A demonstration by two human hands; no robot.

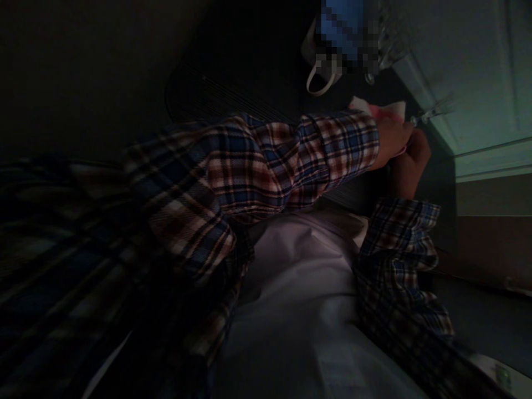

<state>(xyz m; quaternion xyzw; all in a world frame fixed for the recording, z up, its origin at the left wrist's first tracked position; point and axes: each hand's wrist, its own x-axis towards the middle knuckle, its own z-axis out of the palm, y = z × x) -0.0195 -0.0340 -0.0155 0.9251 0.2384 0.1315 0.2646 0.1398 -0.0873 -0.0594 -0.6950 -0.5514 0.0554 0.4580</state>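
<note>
— Closest to the lens, what is there?

— Dark blue, red and cream plaid flannel sleeve (249, 166), running in from the left, with a plain white shirt front (299, 288) below it. Everything is very dim.

— And the hands?

— Both meet at the upper right. The left hand (388, 144) is at the end of that long sleeve; the right hand (411, 160) comes up from the lower right and presses against it.

— Where is the thing being handled?

— A pink-and-white crumpled cloth (376, 108) sticks out just above the left hand, close to a thin metal handle (432, 113) on a pale green-grey cabinet door (477, 72).

— How do the fingers stand?

— The left hand's fingers look curled tight, bunching the cloth. The right hand's fingers are folded too, but it is in shadow, so I cannot tell whether they grip the cloth or only rest on the other hand.

— How far along is the work?

— My judgement: mid-course. The cloth is in hand and up near the handle, though whether it touches the handle or the door is not clear. Nothing shows what has been wiped or what remains.
</note>
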